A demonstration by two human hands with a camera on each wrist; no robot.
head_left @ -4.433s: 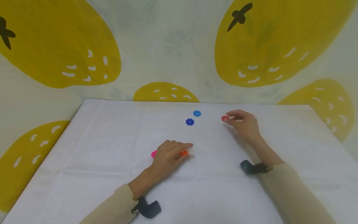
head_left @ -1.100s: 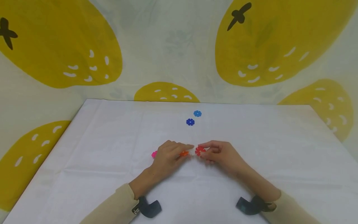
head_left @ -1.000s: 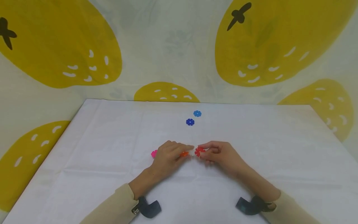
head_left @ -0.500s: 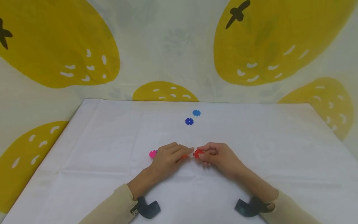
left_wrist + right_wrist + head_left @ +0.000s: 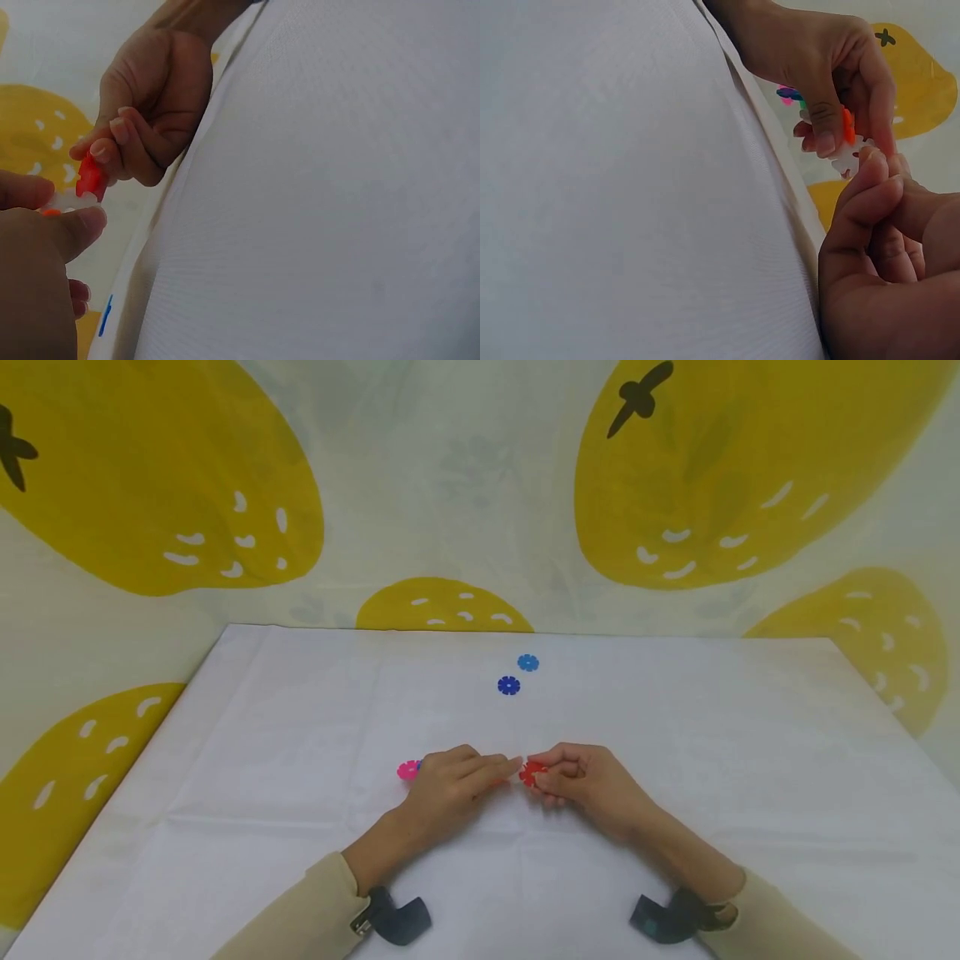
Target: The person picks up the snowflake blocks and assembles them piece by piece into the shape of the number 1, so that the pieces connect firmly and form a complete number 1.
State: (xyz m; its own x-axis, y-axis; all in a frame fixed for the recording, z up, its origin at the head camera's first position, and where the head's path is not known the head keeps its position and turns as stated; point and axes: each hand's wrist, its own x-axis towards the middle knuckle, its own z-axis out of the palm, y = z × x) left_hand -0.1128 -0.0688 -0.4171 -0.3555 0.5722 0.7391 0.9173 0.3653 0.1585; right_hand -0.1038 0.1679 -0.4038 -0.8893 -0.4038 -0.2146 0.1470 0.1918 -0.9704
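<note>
Near the middle of the table, my left hand [image 5: 450,789] grips a chain of interlocking snowflake discs. Its pink disc [image 5: 408,769] sticks out on the left, while the palm and fingers cover much of the middle. In the right wrist view a blue disc [image 5: 788,94], a bit of green, an orange disc [image 5: 848,126] and a white disc [image 5: 845,161] show along the chain. Thumb and fingers of my right hand [image 5: 600,785] pinch a red disc [image 5: 531,774]. In the left wrist view its edge meets the white disc [image 5: 67,201], between the two hands' fingertips.
Farther back on the white-covered table [image 5: 262,718] lie a dark blue disc [image 5: 508,686] and a light blue disc [image 5: 528,662], flat and close together. Behind the table hangs a pale cloth [image 5: 450,485] printed with yellow fruit shapes.
From the table's back right, my right hand has brought the red disc to the chain's white end. Lately both hands have drawn slightly closer, and more of the pink end shows at left.
</note>
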